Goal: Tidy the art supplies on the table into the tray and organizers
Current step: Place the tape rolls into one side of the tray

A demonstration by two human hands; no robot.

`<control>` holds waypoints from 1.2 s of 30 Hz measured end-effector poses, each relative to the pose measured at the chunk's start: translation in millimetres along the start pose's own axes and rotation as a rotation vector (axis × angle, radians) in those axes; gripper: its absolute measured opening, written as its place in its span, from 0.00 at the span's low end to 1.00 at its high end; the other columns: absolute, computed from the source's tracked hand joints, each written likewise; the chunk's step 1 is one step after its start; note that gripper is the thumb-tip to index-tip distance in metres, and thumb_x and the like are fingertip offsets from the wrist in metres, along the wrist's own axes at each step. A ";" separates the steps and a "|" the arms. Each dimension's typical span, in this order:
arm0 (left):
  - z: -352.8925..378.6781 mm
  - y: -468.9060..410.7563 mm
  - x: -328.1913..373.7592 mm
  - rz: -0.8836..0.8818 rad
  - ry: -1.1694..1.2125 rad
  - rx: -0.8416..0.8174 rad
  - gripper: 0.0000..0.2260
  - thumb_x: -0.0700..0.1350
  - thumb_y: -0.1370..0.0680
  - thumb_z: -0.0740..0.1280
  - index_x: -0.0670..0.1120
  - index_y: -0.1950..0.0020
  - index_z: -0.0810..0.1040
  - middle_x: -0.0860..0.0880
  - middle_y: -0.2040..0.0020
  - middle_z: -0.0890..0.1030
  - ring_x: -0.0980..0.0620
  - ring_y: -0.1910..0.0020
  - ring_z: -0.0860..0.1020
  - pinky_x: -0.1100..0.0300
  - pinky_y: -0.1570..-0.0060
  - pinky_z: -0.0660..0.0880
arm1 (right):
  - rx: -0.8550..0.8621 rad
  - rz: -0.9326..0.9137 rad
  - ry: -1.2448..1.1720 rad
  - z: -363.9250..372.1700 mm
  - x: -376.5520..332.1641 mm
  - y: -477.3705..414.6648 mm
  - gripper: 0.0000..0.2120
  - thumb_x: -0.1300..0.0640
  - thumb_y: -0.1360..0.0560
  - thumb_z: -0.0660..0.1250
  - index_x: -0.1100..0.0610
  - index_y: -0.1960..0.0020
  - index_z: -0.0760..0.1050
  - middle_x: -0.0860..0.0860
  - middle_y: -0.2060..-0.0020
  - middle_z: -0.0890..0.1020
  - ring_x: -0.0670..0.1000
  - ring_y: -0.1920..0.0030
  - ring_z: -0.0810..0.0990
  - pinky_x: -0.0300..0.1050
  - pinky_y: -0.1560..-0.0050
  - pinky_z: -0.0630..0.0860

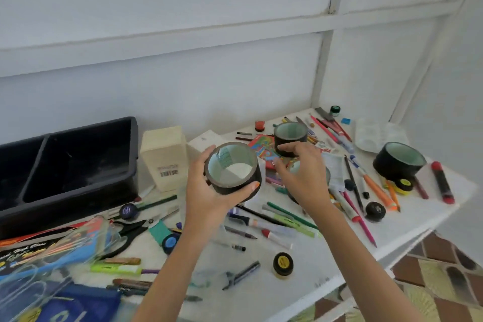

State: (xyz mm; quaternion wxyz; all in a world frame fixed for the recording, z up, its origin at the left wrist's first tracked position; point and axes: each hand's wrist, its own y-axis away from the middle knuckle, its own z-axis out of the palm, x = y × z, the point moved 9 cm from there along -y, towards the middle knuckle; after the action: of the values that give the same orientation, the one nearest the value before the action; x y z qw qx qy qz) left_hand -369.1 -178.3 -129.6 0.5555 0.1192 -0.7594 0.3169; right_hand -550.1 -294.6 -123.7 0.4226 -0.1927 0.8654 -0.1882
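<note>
The left hand (206, 191) curls thumb and fingers round a black tape roll (232, 168), held clear above the bench (326, 256), probably for carrying to the black tray (91, 127) at the left. The right hand (300, 172) spreads over a second roll (296, 168), which it mostly hides — whether it grips or merely touches the roll, I cannot tell. The clutter at lower left is blurred and cut off.

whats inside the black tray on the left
The black tray has two compartments split by a divider; only bare dark floor shows in both. Its near wall hides the front strip of each.
</note>
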 end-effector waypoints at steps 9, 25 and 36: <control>37.4 0.2 -1.7 -0.043 -0.004 -0.054 0.37 0.46 0.40 0.81 0.53 0.36 0.68 0.64 0.46 0.74 0.74 0.46 0.70 0.61 0.41 0.73 | -0.353 0.229 0.461 8.3 66.5 21.9 0.42 0.34 0.33 0.67 0.46 0.27 0.54 0.58 0.30 0.62 0.60 0.33 0.64 0.54 0.33 0.63; -143.8 -15.9 22.5 0.083 -0.183 0.333 0.39 0.53 0.40 0.79 0.57 0.33 0.66 0.59 0.39 0.66 0.66 0.38 0.67 0.71 0.43 0.65 | -0.253 -0.111 -0.109 71.7 -114.5 -0.2 0.49 0.41 0.41 0.77 0.54 0.27 0.60 0.51 0.40 0.67 0.50 0.36 0.64 0.48 0.35 0.64; -367.9 -27.9 2.3 0.024 -0.561 0.499 0.39 0.49 0.39 0.80 0.49 0.33 0.67 0.52 0.40 0.66 0.60 0.42 0.66 0.73 0.42 0.63 | -0.584 -0.345 -0.333 212.6 -291.2 36.4 0.43 0.45 0.41 0.79 0.48 0.32 0.62 0.47 0.40 0.66 0.46 0.39 0.68 0.46 0.33 0.66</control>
State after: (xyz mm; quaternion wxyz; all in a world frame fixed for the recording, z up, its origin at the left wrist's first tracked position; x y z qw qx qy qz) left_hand -72.4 26.4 -50.8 0.2762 0.3239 -0.7829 0.4538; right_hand -220.0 -154.6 -71.3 0.4468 -0.4760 0.7568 0.0320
